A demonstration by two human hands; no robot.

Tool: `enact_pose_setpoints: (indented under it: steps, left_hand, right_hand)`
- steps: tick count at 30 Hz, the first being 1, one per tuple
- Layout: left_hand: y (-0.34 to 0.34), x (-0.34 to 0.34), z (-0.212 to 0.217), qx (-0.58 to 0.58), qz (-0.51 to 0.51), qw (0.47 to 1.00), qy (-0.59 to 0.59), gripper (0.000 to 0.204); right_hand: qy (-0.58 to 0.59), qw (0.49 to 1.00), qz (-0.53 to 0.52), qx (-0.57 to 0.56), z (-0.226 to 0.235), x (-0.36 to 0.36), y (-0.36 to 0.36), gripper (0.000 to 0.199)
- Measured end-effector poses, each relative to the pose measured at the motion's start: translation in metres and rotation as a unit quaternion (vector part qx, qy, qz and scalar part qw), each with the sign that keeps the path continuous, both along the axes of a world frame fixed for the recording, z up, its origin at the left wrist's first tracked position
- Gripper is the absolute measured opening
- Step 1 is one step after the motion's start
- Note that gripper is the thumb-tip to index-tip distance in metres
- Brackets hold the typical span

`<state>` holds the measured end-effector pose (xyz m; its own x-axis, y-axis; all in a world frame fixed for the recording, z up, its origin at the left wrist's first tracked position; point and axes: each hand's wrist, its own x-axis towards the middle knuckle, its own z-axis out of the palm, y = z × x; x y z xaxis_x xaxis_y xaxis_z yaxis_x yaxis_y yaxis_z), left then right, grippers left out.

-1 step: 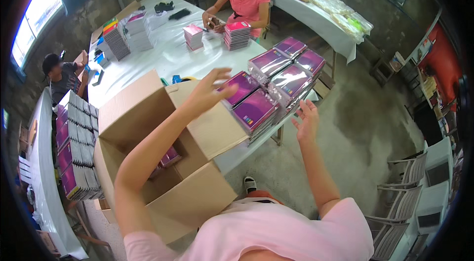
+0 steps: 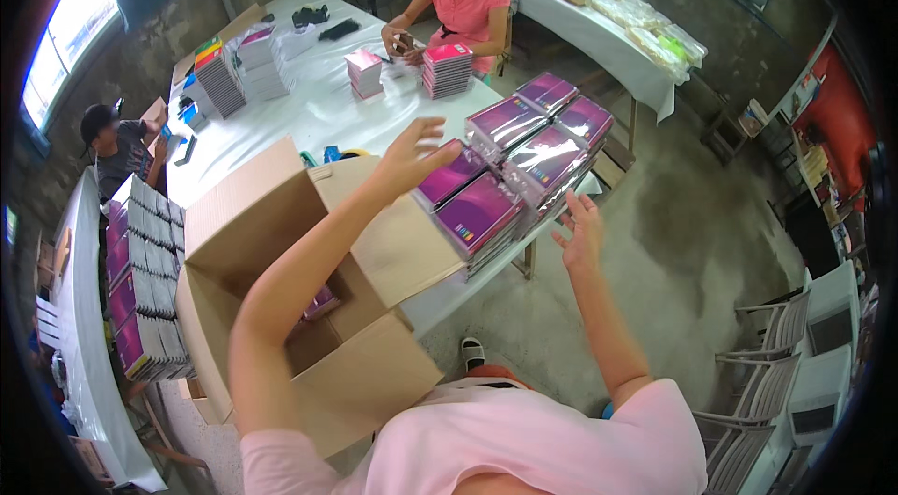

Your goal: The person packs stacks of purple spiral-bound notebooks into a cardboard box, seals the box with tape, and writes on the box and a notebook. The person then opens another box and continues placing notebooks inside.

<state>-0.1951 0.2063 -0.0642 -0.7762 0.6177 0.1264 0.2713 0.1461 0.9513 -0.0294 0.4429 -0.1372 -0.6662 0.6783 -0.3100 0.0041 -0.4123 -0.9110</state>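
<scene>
Several plastic-wrapped stacks of purple booklets stand together at the near right corner of the white table. My left hand is open above their left side, fingers spread, over the end of a cardboard flap. On the right side of the stacks, my right hand is open with its palm toward them; whether its fingertips touch the wrap I cannot tell. An open cardboard box sits beneath my left forearm. Partly hidden inside it lies a purple bundle.
Across the white table, a person in a pink shirt handles a brown item beside two booklet stacks. Another person works at the left. More purple stacks stand left of the box. Chairs line the right.
My left hand has shifted slightly up and to the right above the stacks. My right hand has hardly moved, and both remain open.
</scene>
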Motion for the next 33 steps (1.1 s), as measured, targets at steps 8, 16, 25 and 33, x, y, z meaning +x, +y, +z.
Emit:
enact_pose_setpoints:
  steps: [8, 16, 25, 33]
  left_hand:
    - [0.14, -0.115, -0.033, -0.321, -0.074, 0.941, -0.076, 0.084]
    - [0.142, -0.016, -0.029, -0.215, 0.102, 0.895, 0.377, 0.073]
    - [0.048, 0.046, 0.035, -0.041, 0.179, 0.94, 0.287, 0.063]
    - [-0.204, 0.15, 0.091, 0.56, 0.116, 0.8, -0.183, 0.044]
  right_hand:
    - [-0.102, 0.982, 0.14, -0.072, -0.014, -0.048, 0.075, 0.079]
    - [-0.014, 0.994, 0.092, -0.057, 0.005, -0.049, 0.056, 0.052]
    - [0.287, 0.944, 0.12, -0.108, -0.049, -0.015, 0.071, 0.046]
    - [0.391, 0.863, 0.319, 0.016, 0.099, -0.019, -0.093, 0.046]
